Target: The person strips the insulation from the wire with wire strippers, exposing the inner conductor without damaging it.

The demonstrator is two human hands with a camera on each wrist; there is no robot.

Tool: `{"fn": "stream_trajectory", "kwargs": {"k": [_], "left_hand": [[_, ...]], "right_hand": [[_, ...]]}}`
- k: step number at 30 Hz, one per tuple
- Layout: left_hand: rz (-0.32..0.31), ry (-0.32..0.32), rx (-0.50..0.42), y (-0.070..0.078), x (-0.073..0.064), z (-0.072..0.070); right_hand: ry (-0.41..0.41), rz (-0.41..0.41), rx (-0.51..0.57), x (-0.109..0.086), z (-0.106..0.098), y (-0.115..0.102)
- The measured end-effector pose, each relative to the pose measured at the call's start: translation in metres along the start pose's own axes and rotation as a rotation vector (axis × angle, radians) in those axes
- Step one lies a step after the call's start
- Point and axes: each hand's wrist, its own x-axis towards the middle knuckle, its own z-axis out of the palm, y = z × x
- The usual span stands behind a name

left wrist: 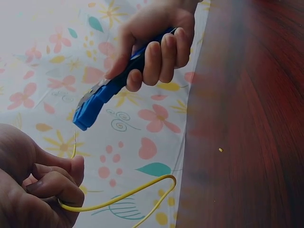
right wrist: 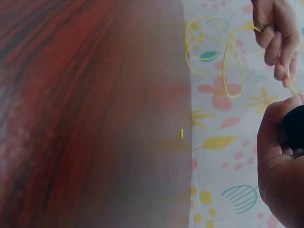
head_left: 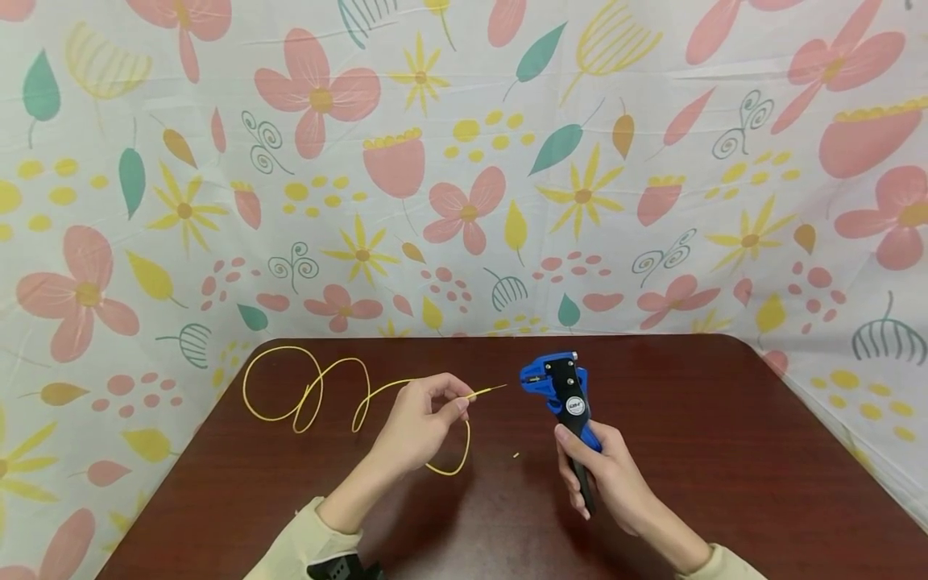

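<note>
A yellow wire (head_left: 480, 393) is pinched between the thumb and fingers of my left hand (head_left: 420, 423), close to its end. A short bare metal tip (left wrist: 75, 137) sticks out past the yellow insulation, pointing toward the tool. My right hand (head_left: 616, 475) grips the handles of a blue and black wire stripper (head_left: 569, 387), held upright with its blue head turned to the left. A small gap separates the bare tip from that head. In the right wrist view the tool's dark handle end (right wrist: 294, 126) shows within the curled hand, and its head is hidden.
On the dark brown table (head_left: 696, 403), a small cut piece of yellow insulation (head_left: 516, 455) lies between the hands. Loose loops of the wire (head_left: 366, 379) spread over the table's left side. Behind the far edge hangs a flowered cloth (head_left: 464, 266).
</note>
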Motion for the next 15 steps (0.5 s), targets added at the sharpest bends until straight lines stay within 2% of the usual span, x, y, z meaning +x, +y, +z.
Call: {"fn": "stream_trajectory", "kwargs": {"k": [4, 15], "left_hand": [[0.001, 0.000, -0.002, 0.0001, -0.0001, -0.0005], [0.002, 0.003, -0.008, 0.0023, -0.0004, -0.0008]], "right_hand": [[-0.007, 0.019, -0.012, -0.0009, -0.0021, 0.0017], [-0.031, 0.145, -0.042, -0.0051, -0.0064, 0.0051]]}}
